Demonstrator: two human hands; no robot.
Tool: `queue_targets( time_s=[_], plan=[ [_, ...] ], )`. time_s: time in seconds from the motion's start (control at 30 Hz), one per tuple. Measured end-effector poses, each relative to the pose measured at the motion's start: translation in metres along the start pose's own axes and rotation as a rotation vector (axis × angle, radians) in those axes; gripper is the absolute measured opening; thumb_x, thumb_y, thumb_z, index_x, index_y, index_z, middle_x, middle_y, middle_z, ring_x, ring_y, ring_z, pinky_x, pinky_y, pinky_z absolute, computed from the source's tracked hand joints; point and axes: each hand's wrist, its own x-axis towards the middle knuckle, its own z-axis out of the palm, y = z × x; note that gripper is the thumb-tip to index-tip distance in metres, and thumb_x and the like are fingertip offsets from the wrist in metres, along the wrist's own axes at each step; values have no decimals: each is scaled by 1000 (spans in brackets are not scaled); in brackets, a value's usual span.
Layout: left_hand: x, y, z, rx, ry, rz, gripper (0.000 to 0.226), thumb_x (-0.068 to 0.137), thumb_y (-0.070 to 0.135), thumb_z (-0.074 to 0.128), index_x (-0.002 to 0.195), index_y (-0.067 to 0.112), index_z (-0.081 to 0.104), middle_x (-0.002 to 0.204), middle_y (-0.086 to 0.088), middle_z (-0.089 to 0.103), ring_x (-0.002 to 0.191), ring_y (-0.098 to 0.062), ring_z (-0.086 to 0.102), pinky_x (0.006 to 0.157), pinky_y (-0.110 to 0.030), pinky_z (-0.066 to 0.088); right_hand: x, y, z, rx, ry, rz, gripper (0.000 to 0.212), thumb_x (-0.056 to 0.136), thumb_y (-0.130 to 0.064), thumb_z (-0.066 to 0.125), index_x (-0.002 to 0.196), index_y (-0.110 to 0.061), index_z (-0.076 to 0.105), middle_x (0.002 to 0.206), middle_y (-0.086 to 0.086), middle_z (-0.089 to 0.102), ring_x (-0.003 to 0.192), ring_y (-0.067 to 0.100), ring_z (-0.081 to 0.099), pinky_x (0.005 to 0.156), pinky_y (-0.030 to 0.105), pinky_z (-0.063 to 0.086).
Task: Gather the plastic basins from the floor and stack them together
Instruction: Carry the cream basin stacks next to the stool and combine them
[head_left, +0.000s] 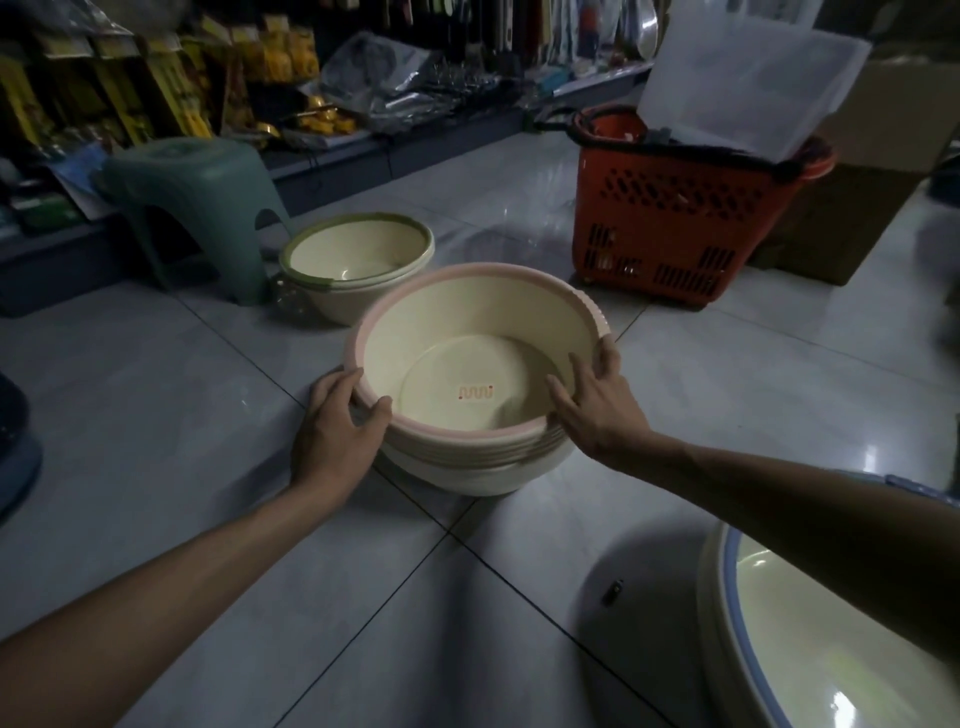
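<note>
Pink-rimmed cream plastic, nested several deep: pink-rimmed stack (467, 312) sitting on the floor (156, 389) dead ahead, held at both sides. On the near-left rim, left hand (337, 421) wrapped tight, thumb hooked over the lip, fingers curled round the outside. On the near-right rim, right hand (597, 400) gripping too, thumb down the inner wall, fingers spread over the edge. Set opposite each other, probably to keep the nest level and together for a lift or a slide.

Just behind to the left, touching or merely close (hard to tell), green-rimmed basins (358, 254), at least two nested, tucked beside the green stool (182, 197). By the right forearm, blue-rimmed basin (779, 623), cut off by the frame edge, well apart from the rest. Judged mid-gather: three groups not yet joined.

Open tiles ahead-left and in the foreground. Far right closed off by orange basket (675, 218) and cardboard box (857, 182). Small dark object (613, 592) lying on the tile near the blue rim, worth avoiding.
</note>
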Motion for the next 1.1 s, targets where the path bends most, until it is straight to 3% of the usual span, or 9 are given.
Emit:
queue_targets(
  time_s=[0.13,0.27,0.4,0.6,0.8,1.0,1.1],
  plan=[
    [-8,6,-2,149,48,124,48,95,41,64,136,20,56,143,-1,47,122,-27,54,95,-43,50,-5,-3,1,-55,6,32,78,100,-66,25,161,-20,12,168,12,-9,155,35,5,119,52,28],
    [-11,4,6,261,-10,192,29,93,38,67,115,20,71,142,-6,46,129,-32,49,100,-46,47,-4,-2,2,-139,-107,27,94,89,-82,21,162,-26,1,166,12,-21,154,36,0,120,54,27],
    [-7,10,2,353,28,250,34,89,43,66,117,23,69,136,-7,52,127,-32,49,105,-48,41,0,0,-6,-140,-153,30,97,85,-86,23,161,-31,-1,166,10,-21,154,37,-5,119,61,27],
    [-4,42,8,353,0,434,50,79,56,55,115,25,70,134,-4,53,125,-29,52,100,-45,46,-9,-1,-27,-208,-99,-15,97,84,-86,31,160,-30,7,167,9,8,151,34,14,110,57,42],
    [-19,97,37,234,-98,525,57,80,57,53,125,26,66,141,-3,50,132,-26,48,104,-46,45,-27,8,-59,-215,-34,11,97,86,-85,37,161,-30,9,167,15,12,153,33,15,114,51,35],
    [-47,154,83,100,-153,694,44,86,46,56,122,23,64,130,0,57,114,-24,57,94,-40,49,-68,58,-104,-173,55,167,93,88,-83,36,161,-30,13,168,14,14,154,31,12,121,49,23],
    [-67,170,109,-11,-201,726,42,89,44,60,125,23,62,131,2,57,116,-21,57,95,-39,50,-93,96,-123,-208,97,265,90,90,-79,38,161,-28,14,166,17,17,153,33,15,120,49,23]
  ],
)
